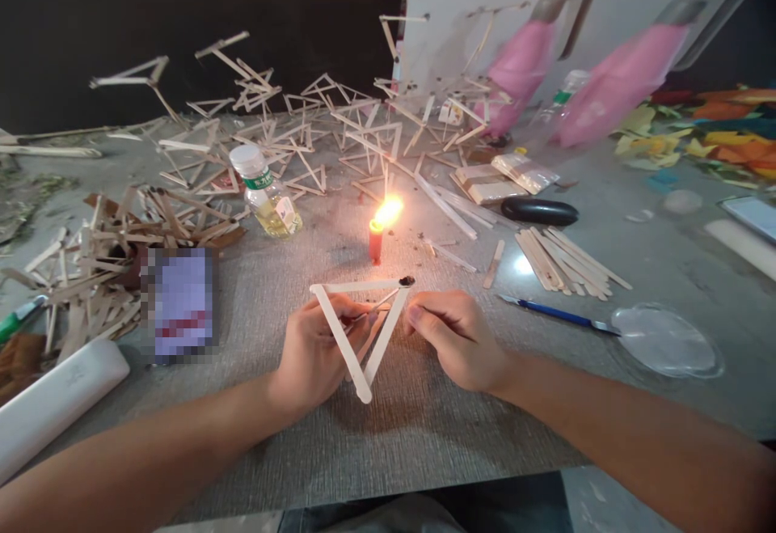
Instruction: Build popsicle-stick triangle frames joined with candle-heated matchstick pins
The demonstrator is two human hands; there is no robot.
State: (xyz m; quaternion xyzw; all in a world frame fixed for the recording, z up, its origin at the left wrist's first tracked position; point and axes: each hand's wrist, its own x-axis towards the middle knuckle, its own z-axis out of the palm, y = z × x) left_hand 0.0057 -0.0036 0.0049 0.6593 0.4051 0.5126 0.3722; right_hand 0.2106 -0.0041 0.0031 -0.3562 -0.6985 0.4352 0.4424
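Note:
My left hand (306, 351) is closed around a triangle of wooden craft sticks (338, 332), held above the table in front of me. Its top right corner is dark and looks charred; the other two corners are pale. A thin, light strip shows behind the triangle by my left fingers, too unclear to name. My right hand (464, 339) is pinched shut just right of the triangle, its fingertips hiding whatever they may hold. Just beyond both hands stands a short red candle (376, 246) with a bright flame (388, 211).
Loose craft sticks (561, 262), a blue-handled knife (554, 312) and a clear round lid (667, 340) lie right. A bottle of yellowish liquid (272, 201) and a stick heap (151, 234) are left. Joined stick frames (312, 162) and pink spray bottles (521, 72) stand behind.

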